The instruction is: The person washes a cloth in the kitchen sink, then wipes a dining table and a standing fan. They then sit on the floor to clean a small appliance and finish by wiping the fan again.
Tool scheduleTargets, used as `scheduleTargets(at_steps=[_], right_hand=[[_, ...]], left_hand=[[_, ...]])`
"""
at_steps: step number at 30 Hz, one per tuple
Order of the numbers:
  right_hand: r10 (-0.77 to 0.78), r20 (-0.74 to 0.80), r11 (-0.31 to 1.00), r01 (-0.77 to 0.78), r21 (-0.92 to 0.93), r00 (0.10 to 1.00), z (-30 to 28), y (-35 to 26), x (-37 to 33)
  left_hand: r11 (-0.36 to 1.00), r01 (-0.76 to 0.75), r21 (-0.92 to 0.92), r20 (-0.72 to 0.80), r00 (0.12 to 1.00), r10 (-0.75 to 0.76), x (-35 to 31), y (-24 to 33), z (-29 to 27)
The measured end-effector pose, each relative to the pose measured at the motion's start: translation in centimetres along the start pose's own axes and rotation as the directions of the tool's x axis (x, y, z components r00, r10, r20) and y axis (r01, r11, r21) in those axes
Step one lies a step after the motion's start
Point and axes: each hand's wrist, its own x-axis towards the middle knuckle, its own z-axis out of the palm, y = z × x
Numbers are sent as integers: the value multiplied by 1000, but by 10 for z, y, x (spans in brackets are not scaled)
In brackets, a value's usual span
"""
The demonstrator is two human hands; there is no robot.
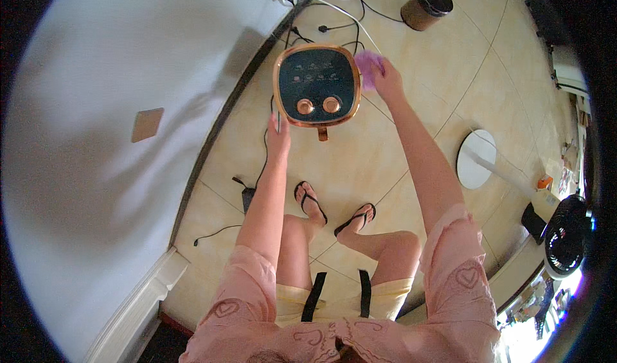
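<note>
Below me, sandalled feet [334, 212] stand on the tiled floor [360, 170]. Ahead, my left hand [278, 133] rests flat, released, against the dark copper-rimmed appliance [316, 85] standing on the floor. My right hand [387, 77] clenches a purple cloth [367, 64] at its far right edge. Beyond sits a brown bin [427, 5].

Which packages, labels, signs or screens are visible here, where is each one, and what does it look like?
Control panel: top face of the floor appliance between the hands; dark rounded square with a copper rim, small pale markings, two copper knobs.
Wall plate: on the white wall at left; small tan square, blank.
Small package: on the floor at right, near the black fan; orange and white, too small to tell more.
</note>
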Motion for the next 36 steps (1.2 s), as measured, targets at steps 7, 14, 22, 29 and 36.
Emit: scheduleTargets(at_steps=[7,14,22,29,36], right_hand=[[-146,131,974,119,195,980,40,1,44],[-70,258,840,-82,536,964,78,29,65],[19,164,845,-103,525,986,87,53,47],[67,79,877,-96,472,995,63,38,-24],[77,141,792,-147,593,987,27,41,-42]], left_hand=[[939,109,-327,134,989,-68,15,33,18],[915,138,-379,201,978,-64,31,25,27],[849,106,-518,159,987,-26,17,14,32],[841,-38,-539,68,994,89,33,-31,33],[956,113,-269,-8,993,-119,-48,11,51]])
